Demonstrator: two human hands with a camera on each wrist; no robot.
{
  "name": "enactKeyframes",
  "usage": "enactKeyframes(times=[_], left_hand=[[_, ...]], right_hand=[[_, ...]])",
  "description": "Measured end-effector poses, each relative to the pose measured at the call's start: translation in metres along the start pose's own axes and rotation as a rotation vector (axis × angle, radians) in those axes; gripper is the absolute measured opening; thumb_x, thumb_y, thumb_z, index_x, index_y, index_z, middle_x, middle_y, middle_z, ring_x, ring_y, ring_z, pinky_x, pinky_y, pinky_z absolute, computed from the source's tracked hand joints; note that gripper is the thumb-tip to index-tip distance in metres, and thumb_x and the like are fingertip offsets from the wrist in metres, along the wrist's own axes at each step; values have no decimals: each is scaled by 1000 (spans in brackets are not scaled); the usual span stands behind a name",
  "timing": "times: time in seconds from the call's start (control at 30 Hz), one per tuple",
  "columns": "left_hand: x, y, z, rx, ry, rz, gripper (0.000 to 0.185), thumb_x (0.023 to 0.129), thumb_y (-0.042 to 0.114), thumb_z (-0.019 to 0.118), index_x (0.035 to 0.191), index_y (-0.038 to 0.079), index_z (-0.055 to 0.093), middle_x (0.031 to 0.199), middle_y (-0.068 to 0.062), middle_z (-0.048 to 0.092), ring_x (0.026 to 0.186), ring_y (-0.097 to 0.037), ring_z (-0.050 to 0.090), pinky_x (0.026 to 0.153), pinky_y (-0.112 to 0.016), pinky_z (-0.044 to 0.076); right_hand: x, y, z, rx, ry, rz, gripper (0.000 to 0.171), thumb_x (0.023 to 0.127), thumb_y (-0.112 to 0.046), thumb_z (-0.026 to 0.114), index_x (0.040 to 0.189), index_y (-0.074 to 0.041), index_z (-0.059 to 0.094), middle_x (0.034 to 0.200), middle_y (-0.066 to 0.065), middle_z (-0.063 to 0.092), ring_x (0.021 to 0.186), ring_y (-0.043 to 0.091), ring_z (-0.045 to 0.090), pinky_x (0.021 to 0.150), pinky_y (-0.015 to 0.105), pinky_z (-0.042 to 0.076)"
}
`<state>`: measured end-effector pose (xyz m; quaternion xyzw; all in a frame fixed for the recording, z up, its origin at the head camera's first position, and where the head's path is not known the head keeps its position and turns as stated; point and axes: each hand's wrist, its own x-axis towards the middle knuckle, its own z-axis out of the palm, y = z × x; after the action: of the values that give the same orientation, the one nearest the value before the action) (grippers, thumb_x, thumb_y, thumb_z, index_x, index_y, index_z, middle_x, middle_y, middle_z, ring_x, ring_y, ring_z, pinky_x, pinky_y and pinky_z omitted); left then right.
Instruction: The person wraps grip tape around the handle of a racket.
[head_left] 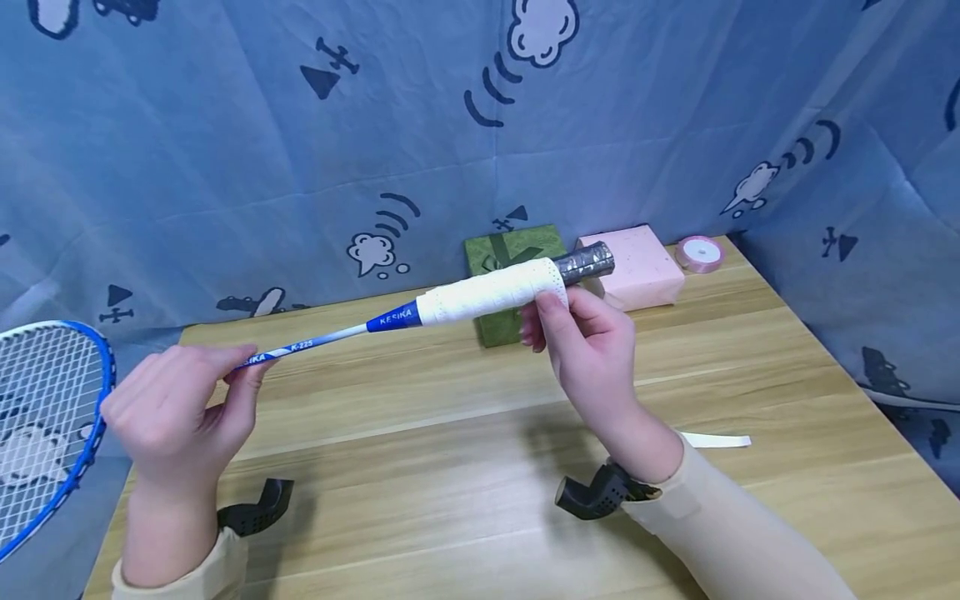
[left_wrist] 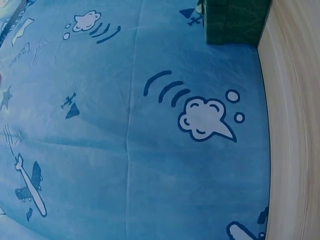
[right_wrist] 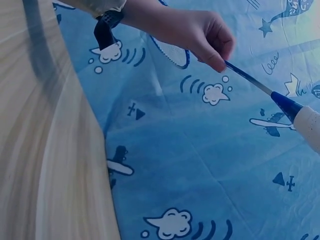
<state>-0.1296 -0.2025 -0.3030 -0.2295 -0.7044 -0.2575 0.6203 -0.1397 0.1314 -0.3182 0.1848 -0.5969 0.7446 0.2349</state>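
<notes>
A blue-and-white badminton racket [head_left: 330, 337] is held up over the table, its strung head at the far left. My left hand [head_left: 176, 400] pinches the thin shaft between thumb and fingers; the right wrist view shows the same hand [right_wrist: 200, 37] on the shaft. White grip tape [head_left: 487, 293] is wound around most of the handle from the blue cone. Beyond it the dark butt end [head_left: 588, 262] is bare of white tape. My right hand [head_left: 592, 350] pinches the tape where the white winding stops, thumb in front. Its other fingers are partly hidden behind the handle.
Behind the handle, a green box [head_left: 498, 325] with a bow and a pink box [head_left: 637, 267] stand on the wooden table [head_left: 420, 500]. A ribbon roll [head_left: 700, 253] lies at the back right. A white strip [head_left: 716, 440] lies by the right forearm. Blue patterned cloth [head_left: 225, 167] hangs behind.
</notes>
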Motion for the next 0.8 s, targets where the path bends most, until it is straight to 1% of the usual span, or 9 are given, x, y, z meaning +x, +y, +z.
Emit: enactKeyframes(times=[0.1, 0.2, 0.33, 0.43, 0.53, 0.63, 0.7, 0.8], left_hand=[[1, 0, 0, -19, 1, 4, 38, 92, 31, 76, 67, 3, 72, 50, -10, 56, 38, -30, 32, 44, -31, 16], [0, -1, 1, -28, 9, 17, 41, 93, 32, 77, 66, 2, 73, 53, -11, 59, 38, -31, 34, 44, -32, 18], [-1, -1, 1, 6, 41, 11, 42, 94, 35, 77, 67, 2, 73, 60, -14, 66, 42, -38, 41, 48, -40, 25], [-1, 2, 2, 26, 57, -14, 42, 94, 35, 78, 70, 0, 74, 63, -17, 68, 49, -42, 47, 54, -47, 31], [-2, 2, 2, 17, 47, -21, 42, 94, 34, 78, 73, -2, 75, 64, -19, 68, 52, -43, 49, 57, -51, 36], [-2, 2, 1, 3, 28, -16, 42, 94, 35, 78, 75, -2, 76, 63, -18, 67, 49, -41, 50, 54, -47, 37], [-3, 0, 0, -25, 11, -5, 40, 94, 34, 78, 75, -2, 77, 61, -17, 66, 46, -37, 49, 51, -41, 37], [-2, -1, -2, -70, -33, 8, 40, 95, 32, 77, 73, -2, 76, 58, -15, 64, 44, -33, 49, 49, -33, 35]], right_hand=[[1, 0, 0, 0, 7, 8, 23, 99, 5, 61, 84, 23, 62, 77, 2, 72, 60, 13, 64, 57, 24, 55], [1, -1, 0, -54, 17, 14, 22, 98, 4, 62, 84, 20, 65, 76, 0, 72, 59, 11, 64, 57, 23, 55], [2, -1, -1, -75, 28, 26, 21, 98, 3, 64, 83, 18, 66, 75, 0, 72, 59, 11, 64, 56, 22, 54], [1, -1, -1, -31, 15, 19, 22, 98, 3, 64, 84, 19, 64, 77, 4, 72, 60, 12, 64, 57, 22, 54], [0, 1, -1, -14, -8, -7, 25, 100, 0, 63, 85, 20, 62, 77, 4, 71, 62, 13, 63, 58, 22, 54], [-1, 2, 0, 7, -15, -32, 26, 100, -1, 63, 87, 21, 62, 76, 3, 70, 62, 14, 62, 57, 22, 52], [-1, 3, 0, 39, -15, -38, 23, 101, -1, 62, 87, 18, 65, 76, 3, 69, 62, 15, 60, 57, 22, 51], [-2, 4, 1, 118, -11, -40, 19, 100, 2, 60, 87, 11, 71, 78, 6, 70, 64, 17, 60, 59, 24, 51]])
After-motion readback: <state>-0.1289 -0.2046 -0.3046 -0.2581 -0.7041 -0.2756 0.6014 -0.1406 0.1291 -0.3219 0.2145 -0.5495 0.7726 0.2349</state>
